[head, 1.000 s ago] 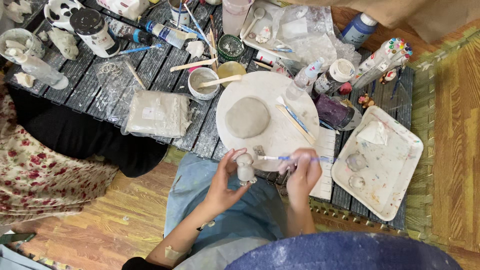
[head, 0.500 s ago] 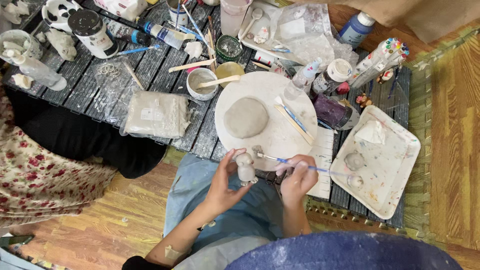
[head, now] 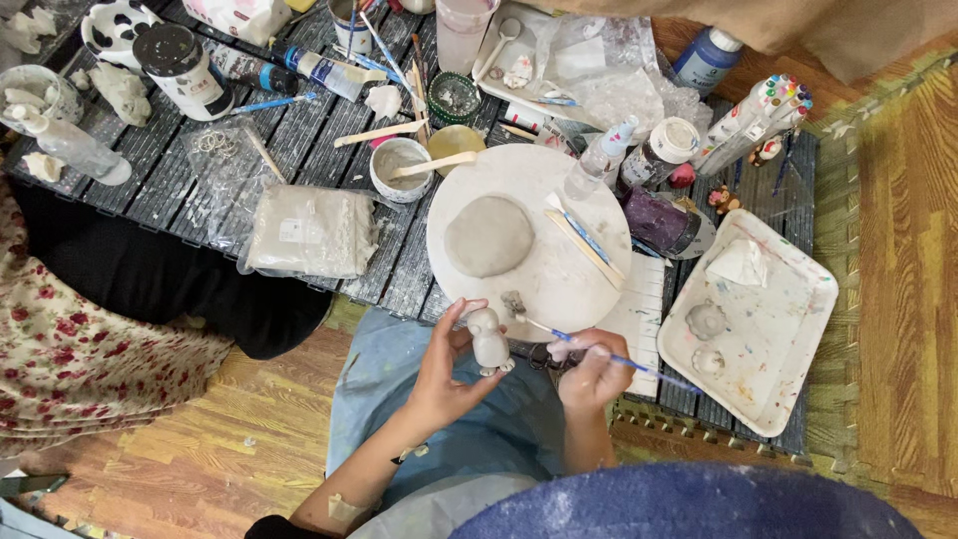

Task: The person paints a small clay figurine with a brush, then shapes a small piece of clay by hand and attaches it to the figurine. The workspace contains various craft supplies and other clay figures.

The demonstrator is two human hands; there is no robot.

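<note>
My left hand [head: 444, 371] holds a small grey clay figure [head: 489, 339] upright just in front of the round white board [head: 559, 289]. My right hand [head: 594, 371] grips a thin blue-handled brush [head: 599, 351], its tip pointing left toward the figure's head. A flattened disc of grey clay [head: 489, 235] lies on the board, beside two flat wooden sticks [head: 582, 245]. Both hands hover over my lap, which is covered with a blue apron [head: 399, 399].
A low dark slatted table [head: 200, 175] carries a bagged clay block [head: 311, 232], a cup with a stick [head: 399, 168], paint bottles [head: 664, 150], a purple jar [head: 661, 222] and brushes. A white paint-stained tray [head: 773, 329] sits at right. Floral fabric [head: 80, 359] lies at left.
My left hand has turned the clay figure slightly and lifted it closer to the board. The brush has swung so its tip now meets the figure.
</note>
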